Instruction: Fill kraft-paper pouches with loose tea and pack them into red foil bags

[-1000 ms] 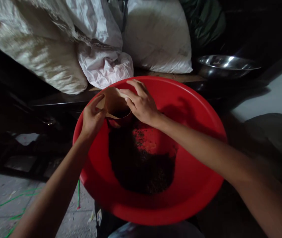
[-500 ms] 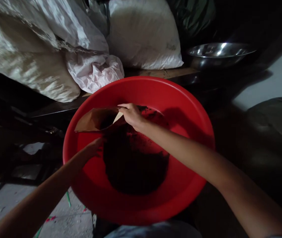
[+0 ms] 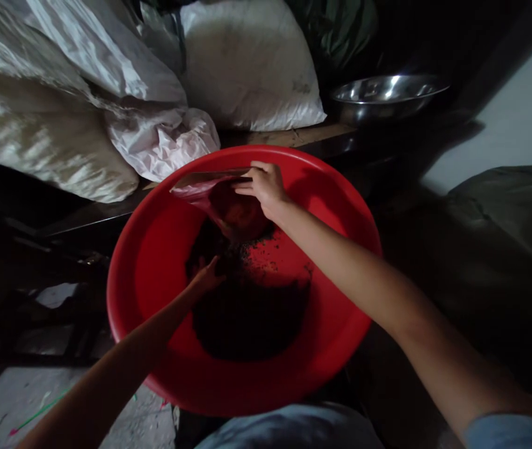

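A big red plastic basin (image 3: 153, 249) fills the middle of the view, with a heap of dark loose material (image 3: 251, 312) in its bottom. My right hand (image 3: 266, 187) grips the rim of a small brown paper bag (image 3: 209, 187) held tilted over the far side of the basin. Lower down, my left hand (image 3: 204, 277) reaches into the near edge of the dark heap, fingers in the material; whether it holds any is hidden.
Several white woven sacks (image 3: 247, 62) lie piled behind the basin on a dark bench. A steel bowl (image 3: 382, 93) stands at the back right. A dark green sack (image 3: 509, 206) is on the right. Bare concrete floor (image 3: 13, 399) shows at lower left.
My left hand let go of the paper bag and dropped into the dark heap. My right hand kept the bag, first lowering it, then lifting it back toward the far rim.
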A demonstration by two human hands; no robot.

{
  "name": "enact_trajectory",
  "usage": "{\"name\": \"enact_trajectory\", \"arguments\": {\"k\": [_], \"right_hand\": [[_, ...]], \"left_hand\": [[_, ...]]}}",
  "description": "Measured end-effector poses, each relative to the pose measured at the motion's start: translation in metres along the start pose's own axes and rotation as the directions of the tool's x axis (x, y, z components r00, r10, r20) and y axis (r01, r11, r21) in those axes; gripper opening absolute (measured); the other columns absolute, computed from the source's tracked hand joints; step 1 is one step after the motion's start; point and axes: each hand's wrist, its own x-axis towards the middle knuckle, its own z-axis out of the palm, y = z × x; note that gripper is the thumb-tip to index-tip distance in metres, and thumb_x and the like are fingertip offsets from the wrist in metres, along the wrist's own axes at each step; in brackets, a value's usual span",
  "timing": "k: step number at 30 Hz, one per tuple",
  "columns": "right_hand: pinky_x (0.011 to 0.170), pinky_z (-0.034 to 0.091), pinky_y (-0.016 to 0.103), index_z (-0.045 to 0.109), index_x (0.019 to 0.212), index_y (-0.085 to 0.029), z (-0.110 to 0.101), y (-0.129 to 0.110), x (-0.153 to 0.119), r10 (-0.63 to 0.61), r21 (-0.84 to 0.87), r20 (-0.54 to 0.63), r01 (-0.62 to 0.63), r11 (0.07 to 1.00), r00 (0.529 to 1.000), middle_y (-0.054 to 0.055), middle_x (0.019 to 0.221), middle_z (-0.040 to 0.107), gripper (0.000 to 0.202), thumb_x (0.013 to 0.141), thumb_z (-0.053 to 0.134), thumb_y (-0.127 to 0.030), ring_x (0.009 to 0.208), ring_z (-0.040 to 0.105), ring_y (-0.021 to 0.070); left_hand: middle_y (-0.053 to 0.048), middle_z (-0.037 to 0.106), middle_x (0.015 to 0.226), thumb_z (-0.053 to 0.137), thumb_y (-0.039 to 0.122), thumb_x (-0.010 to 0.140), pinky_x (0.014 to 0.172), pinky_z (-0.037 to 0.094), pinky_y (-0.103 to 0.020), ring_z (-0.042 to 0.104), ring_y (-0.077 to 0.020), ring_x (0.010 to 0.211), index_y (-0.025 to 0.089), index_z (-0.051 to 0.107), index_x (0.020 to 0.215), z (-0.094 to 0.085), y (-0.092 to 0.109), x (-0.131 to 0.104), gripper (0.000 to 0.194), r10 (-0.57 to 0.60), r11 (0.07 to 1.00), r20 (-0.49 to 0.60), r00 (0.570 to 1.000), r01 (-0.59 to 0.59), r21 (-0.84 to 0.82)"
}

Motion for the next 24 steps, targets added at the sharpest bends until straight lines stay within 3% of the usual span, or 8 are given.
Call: {"name": "enact_trajectory", "arguments": {"k": [3,8,12,16,18,20,22,24], "right_hand": [[0.085,0.067,0.044,0.051,0.102,-0.016,-0.008,-0.004,0.001,0.031,-0.011,-0.041,-0.031,0.999,0.999,0.005,0.090,0.065,0.018,0.095,0.038,-0.005,0.073,0.075,0.0167],[0.081,0.068,0.040,0.052,0.096,-0.017,-0.008,-0.002,-0.005,0.023,-0.034,0.001,-0.023,0.999,1.000,0.003,0.084,0.062,0.015,0.096,0.041,-0.007,0.070,0.073,0.0144],[0.076,0.069,0.041,0.058,0.100,-0.014,0.001,-0.001,-0.013,0.055,-0.037,0.008,-0.055,0.998,0.998,0.003,0.083,0.061,0.017,0.095,0.044,-0.007,0.065,0.070,0.0137],[0.061,0.066,0.036,0.065,0.097,-0.012,0.004,-0.008,-0.022,0.065,-0.291,0.090,-0.037,0.956,0.994,0.005,0.078,0.063,0.017,0.096,0.049,-0.017,0.058,0.067,0.0148],[0.053,0.061,0.032,0.068,0.093,-0.011,0.002,-0.018,-0.027,0.145,-0.532,0.166,-0.035,0.846,0.975,0.006,0.068,0.063,0.021,0.097,0.052,-0.026,0.053,0.064,0.0160],[0.046,0.054,0.029,0.070,0.088,-0.010,-0.003,-0.032,-0.032,0.232,-0.754,0.202,0.000,0.657,0.951,0.007,0.058,0.062,0.030,0.097,0.054,-0.034,0.045,0.059,0.0164],[0.042,0.047,0.029,0.072,0.086,-0.009,-0.006,-0.044,-0.035,0.256,-0.880,0.212,0.070,0.470,0.943,0.007,0.051,0.059,0.039,0.098,0.052,-0.040,0.040,0.054,0.0166],[0.041,0.043,0.030,0.073,0.090,-0.007,-0.006,-0.051,-0.038,0.236,-0.922,0.220,0.123,0.366,0.947,0.006,0.049,0.057,0.043,0.099,0.048,-0.041,0.037,0.052,0.0176]], "left_hand": [[-0.019,0.050,0.153,0.066,0.058,0.086,0.112,0.046,-0.047,0.064,-0.0400,0.127,0.022,0.039,0.159,-0.002,-0.002,-0.010,0.087,0.078,0.996,0.097,0.992,-0.083,0.046],[-0.017,0.053,0.153,0.078,0.081,0.062,0.119,0.040,-0.051,0.050,-0.0437,0.143,0.029,0.057,0.149,-0.018,0.005,-0.024,0.103,0.227,0.964,0.322,0.919,-0.259,0.060],[-0.017,0.049,0.157,0.091,0.074,0.045,0.121,0.037,-0.053,0.046,-0.0462,0.145,0.033,0.053,0.153,-0.025,0.013,-0.035,0.121,0.295,0.927,0.457,0.839,-0.367,0.076],[-0.016,0.048,0.158,0.091,0.058,0.059,0.123,0.034,-0.051,0.041,-0.0435,0.150,0.034,0.050,0.155,-0.019,0.018,-0.044,0.107,0.350,0.901,0.487,0.800,-0.429,0.058],[-0.012,0.049,0.158,0.091,0.045,0.063,0.124,0.033,-0.050,0.034,-0.0416,0.155,0.036,0.052,0.153,-0.014,0.020,-0.048,0.098,0.359,0.902,0.460,0.812,-0.428,0.053],[-0.011,0.052,0.155,0.090,0.036,0.063,0.123,0.036,-0.048,0.038,-0.0404,0.153,0.035,0.055,0.150,-0.011,0.024,-0.052,0.094,0.347,0.909,0.422,0.838,-0.411,0.068],[-0.010,0.058,0.148,0.089,0.034,0.064,0.119,0.041,-0.045,0.049,-0.0388,0.144,0.033,0.059,0.147,-0.010,0.029,-0.056,0.088,0.343,0.912,0.380,0.859,-0.402,0.086],[-0.008,0.062,0.142,0.088,0.035,0.065,0.115,0.045,-0.041,0.057,-0.0363,0.136,0.033,0.062,0.143,-0.010,0.035,-0.060,0.081,0.340,0.914,0.347,0.874,-0.394,0.097]]}}
